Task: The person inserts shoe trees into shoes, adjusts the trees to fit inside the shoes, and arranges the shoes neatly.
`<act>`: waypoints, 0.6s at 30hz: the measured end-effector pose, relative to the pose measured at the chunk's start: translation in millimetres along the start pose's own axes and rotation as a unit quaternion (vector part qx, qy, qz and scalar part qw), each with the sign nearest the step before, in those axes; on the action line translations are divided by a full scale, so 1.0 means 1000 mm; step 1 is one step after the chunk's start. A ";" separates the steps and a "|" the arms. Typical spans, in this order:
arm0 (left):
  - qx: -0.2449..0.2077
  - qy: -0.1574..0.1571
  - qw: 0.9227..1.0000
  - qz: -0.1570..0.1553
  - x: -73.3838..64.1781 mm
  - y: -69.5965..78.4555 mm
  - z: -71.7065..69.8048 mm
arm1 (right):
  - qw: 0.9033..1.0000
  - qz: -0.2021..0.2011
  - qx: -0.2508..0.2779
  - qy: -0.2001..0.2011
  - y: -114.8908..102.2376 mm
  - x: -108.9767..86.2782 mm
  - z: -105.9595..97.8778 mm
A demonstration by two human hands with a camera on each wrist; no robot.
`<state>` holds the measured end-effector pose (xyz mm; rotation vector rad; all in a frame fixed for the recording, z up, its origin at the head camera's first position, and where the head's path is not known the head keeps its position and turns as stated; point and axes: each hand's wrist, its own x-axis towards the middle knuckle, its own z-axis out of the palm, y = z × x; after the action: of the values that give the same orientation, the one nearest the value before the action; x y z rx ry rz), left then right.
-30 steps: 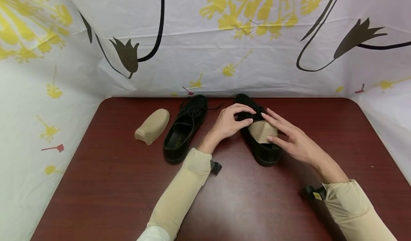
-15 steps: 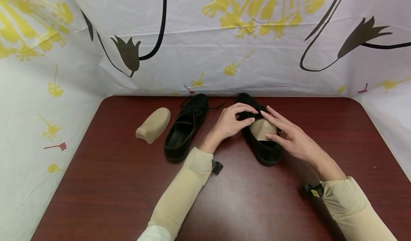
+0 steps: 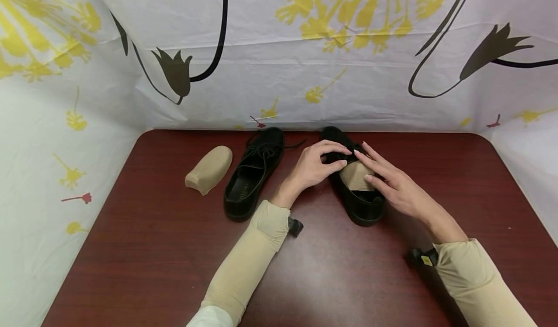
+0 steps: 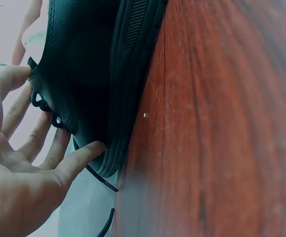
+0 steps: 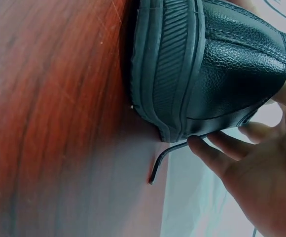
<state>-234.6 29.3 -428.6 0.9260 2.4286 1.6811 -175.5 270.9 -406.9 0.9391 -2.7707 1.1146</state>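
Observation:
In the head view, a black lace-up shoe point(image 3: 364, 213) stands right of centre, toe toward the back wall. A beige moulded shoe insert point(image 3: 355, 176) sits in its opening, its front part hidden inside. My left hand point(image 3: 311, 164) holds the shoe's left side by the laces, thumb at the opening's edge; the left wrist view shows the little finger touching the upper near the sole. My right hand point(image 3: 401, 191) spans the shoe's right side, fingertips near the laces, thumb against the insert. In the right wrist view, its fingers point(image 5: 214, 155) lie along the shoe's side.
The other black shoe point(image 3: 244, 203) stands left of my left hand, its lace trailing to the right. Further left lies a second beige insert point(image 3: 210, 169). Both rest on the dark red table point(image 3: 144, 249), with a patterned white cloth point(image 3: 261, 85) hanging behind.
The insert has slid slightly forward, deeper into the right-hand shoe. My right thumb has shifted forward and right along it. The left hand keeps nearly the same hold.

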 end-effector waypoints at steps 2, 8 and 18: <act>-0.002 -0.001 1.000 0.000 0.000 0.000 0.000 | 1.000 0.004 0.002 0.010 0.000 0.000 0.000; -0.006 0.002 1.000 0.000 -0.001 0.000 0.000 | 0.999 0.030 0.002 0.032 0.001 0.002 0.001; -0.007 0.003 1.000 -0.001 0.000 0.000 0.000 | 0.996 0.080 -0.007 0.033 0.002 0.007 0.000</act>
<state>-234.9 29.3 -428.8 0.9180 2.4168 1.7006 -182.1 268.4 -407.2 0.6752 -2.8384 1.1207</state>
